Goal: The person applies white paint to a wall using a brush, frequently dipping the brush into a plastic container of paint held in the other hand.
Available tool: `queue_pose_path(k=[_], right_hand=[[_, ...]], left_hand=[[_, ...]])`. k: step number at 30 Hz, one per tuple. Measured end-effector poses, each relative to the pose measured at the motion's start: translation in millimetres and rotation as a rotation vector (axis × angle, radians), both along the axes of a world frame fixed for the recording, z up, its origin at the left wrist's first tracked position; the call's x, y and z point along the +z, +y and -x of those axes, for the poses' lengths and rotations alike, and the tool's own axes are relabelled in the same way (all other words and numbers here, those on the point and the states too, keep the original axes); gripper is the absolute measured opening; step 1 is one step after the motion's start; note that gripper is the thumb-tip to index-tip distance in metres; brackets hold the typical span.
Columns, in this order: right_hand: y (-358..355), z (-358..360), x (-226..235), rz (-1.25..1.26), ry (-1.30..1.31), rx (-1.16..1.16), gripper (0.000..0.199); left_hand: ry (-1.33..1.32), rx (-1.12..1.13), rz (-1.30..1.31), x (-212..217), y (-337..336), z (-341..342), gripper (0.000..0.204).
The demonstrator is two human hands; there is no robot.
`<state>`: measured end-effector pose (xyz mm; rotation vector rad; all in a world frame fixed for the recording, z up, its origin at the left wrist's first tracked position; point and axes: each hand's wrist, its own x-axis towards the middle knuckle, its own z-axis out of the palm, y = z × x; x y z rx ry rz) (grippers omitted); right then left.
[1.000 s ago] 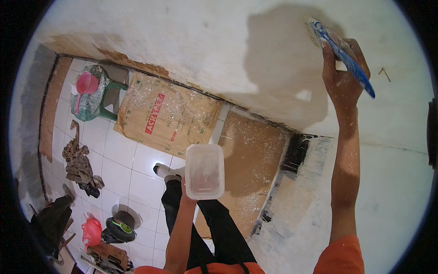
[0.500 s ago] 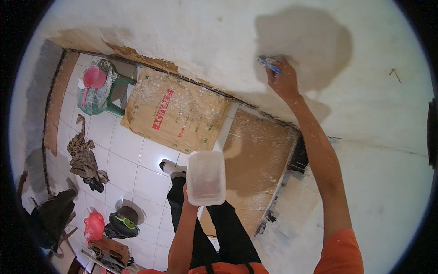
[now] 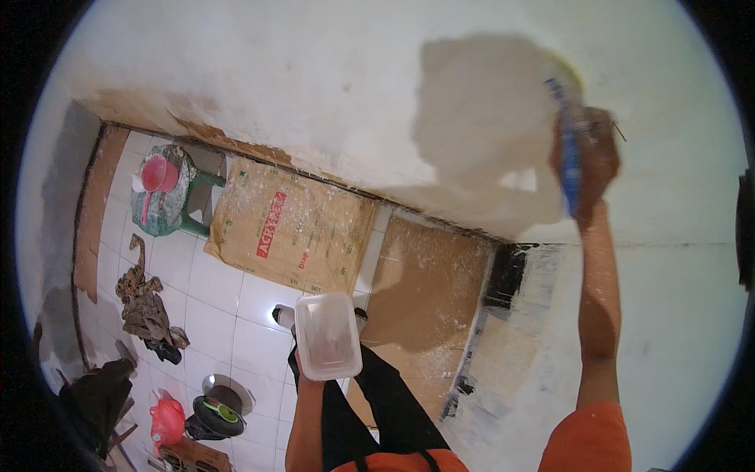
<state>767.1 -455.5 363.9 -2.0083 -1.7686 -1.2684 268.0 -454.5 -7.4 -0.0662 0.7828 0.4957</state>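
My left hand (image 3: 307,376) holds a translucent white rectangular plastic tub (image 3: 356,338) from beneath, in front of my legs. Most of its fingers are hidden under the tub, which has a whitish film inside. Up at the right, my right hand (image 3: 599,153) is closed round a blue-handled brush (image 3: 571,169), held against or close to the pale wall (image 3: 330,71). Motion smears the hand and the brush head, so contact with the wall is hard to judge.
Brown paper sheeting (image 3: 314,228) and a brown board (image 3: 425,275) lie along the wall's foot. A green stool (image 3: 197,200) bears a pink dipper (image 3: 157,175). Crumpled cloth (image 3: 145,307), a red plastic bag (image 3: 167,421) and a dark bucket (image 3: 219,413) are on the tiles at left.
My right hand has swept the brush rightward and slightly down along the wall. The tub in my left hand sits a little lower and further left in view.
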Motion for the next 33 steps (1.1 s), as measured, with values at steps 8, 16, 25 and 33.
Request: queue_pose_path(k=[8,16,25,33], right_hand=[[6,1,-174,0.243,0.304,0.018,0.036],[-10,-25,-55,-0.026,0.503,0.123,0.021],[-42,3,235,-0.302,0.038,0.061,0.017],[-47,-14,59,0.154,0.355,-0.116,0.033]], left_hand=[[-0.021,0.047,-0.005,-15,2,23,0.052],[-0.113,-0.029,-0.118,52,7,22,0.066],[-0.139,0.026,-0.265,105,0,38,0.060],[-0.165,0.104,-0.213,192,26,20,0.061]])
